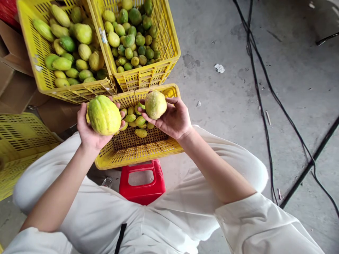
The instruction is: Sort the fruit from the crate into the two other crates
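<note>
My left hand (88,135) holds a large, ribbed yellow-green lemon (104,115), its palm and fingers curled under and around the sides. A smaller, paler, rounder lemon (155,104) rests in my right hand (177,120), with the fingers cupped beneath it. Both hands are raised over a yellow slotted crate (140,154) between my knees. Inside that crate lies a group of small yellow-green lemons (141,133), partly hidden behind my hands.
Two yellow crates stand ahead: the left crate (30,56) holds larger lemons, the right crate (172,46) smaller, greener ones. Another yellow crate (23,134) and cardboard boxes (16,84) are at left. A red stool (159,180) is below; black cables (267,134) cross the floor at right.
</note>
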`<act>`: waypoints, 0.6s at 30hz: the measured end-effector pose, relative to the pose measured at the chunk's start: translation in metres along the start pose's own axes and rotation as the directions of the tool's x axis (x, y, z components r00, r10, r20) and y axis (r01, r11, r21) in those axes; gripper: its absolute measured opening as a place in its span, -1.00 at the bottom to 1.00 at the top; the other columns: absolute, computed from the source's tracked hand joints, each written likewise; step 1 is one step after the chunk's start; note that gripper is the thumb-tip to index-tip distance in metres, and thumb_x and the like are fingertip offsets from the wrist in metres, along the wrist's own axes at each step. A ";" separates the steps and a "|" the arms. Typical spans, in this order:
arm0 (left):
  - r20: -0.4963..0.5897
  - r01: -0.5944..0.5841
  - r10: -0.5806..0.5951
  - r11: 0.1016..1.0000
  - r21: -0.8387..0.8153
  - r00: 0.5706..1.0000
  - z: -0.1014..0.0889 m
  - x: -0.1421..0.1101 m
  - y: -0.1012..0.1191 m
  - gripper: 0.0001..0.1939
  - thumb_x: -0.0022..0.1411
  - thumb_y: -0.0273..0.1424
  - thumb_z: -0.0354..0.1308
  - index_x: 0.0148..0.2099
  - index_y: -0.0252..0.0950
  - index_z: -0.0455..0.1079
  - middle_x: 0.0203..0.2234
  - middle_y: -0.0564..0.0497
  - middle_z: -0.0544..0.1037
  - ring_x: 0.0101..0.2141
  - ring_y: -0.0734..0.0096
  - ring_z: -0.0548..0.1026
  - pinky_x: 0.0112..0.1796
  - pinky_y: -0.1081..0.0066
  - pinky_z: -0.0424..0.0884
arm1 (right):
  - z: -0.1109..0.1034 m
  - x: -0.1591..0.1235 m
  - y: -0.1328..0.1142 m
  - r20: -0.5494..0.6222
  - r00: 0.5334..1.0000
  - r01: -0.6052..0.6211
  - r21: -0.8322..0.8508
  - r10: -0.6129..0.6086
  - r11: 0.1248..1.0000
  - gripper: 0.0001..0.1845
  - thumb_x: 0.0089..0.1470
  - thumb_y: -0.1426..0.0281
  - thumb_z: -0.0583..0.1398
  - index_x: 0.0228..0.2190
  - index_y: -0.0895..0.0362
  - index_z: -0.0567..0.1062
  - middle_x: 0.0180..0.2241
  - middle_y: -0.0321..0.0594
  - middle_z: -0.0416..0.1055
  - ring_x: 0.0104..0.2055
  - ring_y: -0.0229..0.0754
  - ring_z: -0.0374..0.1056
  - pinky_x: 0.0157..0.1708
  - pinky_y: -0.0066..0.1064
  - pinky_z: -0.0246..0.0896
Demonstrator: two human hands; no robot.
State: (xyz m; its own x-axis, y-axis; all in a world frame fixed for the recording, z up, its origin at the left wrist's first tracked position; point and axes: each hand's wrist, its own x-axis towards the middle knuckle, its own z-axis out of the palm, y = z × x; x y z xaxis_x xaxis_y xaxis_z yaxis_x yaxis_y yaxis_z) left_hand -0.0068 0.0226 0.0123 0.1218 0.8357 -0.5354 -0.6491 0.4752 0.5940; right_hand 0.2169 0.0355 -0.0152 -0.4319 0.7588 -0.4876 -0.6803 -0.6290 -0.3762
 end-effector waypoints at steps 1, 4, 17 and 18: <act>-0.005 0.011 -0.011 1.000 -0.004 1.000 0.000 0.000 0.000 -0.37 0.43 0.04 -0.24 -0.06 -0.30 0.50 -0.24 -0.10 0.62 -0.28 0.23 0.62 -0.34 0.32 0.59 | 0.000 0.000 0.001 0.004 1.000 -0.002 0.000 0.002 1.000 -0.51 0.21 0.13 0.13 0.07 0.12 0.48 0.04 -0.07 0.60 0.22 0.09 0.45 0.18 0.04 0.44; -0.026 0.021 -0.021 1.000 -0.018 0.999 0.002 -0.001 0.000 -0.40 0.40 -0.03 -0.21 -0.08 -0.36 0.50 -0.25 -0.17 0.61 -0.29 0.21 0.61 -0.36 0.32 0.59 | -0.002 0.000 0.003 0.005 1.000 -0.015 -0.007 0.015 1.000 -0.54 0.22 0.12 0.15 0.03 0.11 0.48 -0.02 -0.08 0.61 0.21 0.09 0.46 0.20 0.07 0.40; -0.074 0.021 -0.023 0.999 -0.028 0.997 0.000 0.000 -0.001 -0.47 0.37 -0.04 -0.18 -0.09 -0.32 0.46 -0.28 -0.15 0.60 -0.27 0.24 0.59 -0.35 0.37 0.58 | -0.007 0.003 0.000 0.017 0.999 0.046 -0.002 -0.046 0.999 -0.62 0.23 0.11 0.15 -0.10 0.11 0.51 -0.11 -0.08 0.61 0.18 0.08 0.47 0.16 0.08 0.44; -0.051 0.031 -0.033 0.999 -0.031 0.998 -0.001 0.000 -0.001 -0.47 0.35 -0.04 -0.14 -0.04 -0.34 0.46 -0.23 -0.17 0.61 -0.26 0.25 0.60 -0.33 0.38 0.59 | -0.006 0.003 0.000 0.028 0.998 0.060 -0.004 -0.060 0.998 -0.61 0.22 0.10 0.14 -0.09 0.10 0.51 -0.08 -0.08 0.61 0.20 0.09 0.45 0.16 0.10 0.43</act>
State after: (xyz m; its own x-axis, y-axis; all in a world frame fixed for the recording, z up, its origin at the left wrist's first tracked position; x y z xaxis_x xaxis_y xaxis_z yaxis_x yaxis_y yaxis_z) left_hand -0.0066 0.0220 0.0107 0.1043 0.8047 -0.5845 -0.6678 0.4922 0.5584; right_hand 0.2194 0.0364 -0.0218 -0.4064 0.7996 -0.4422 -0.7027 -0.5828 -0.4081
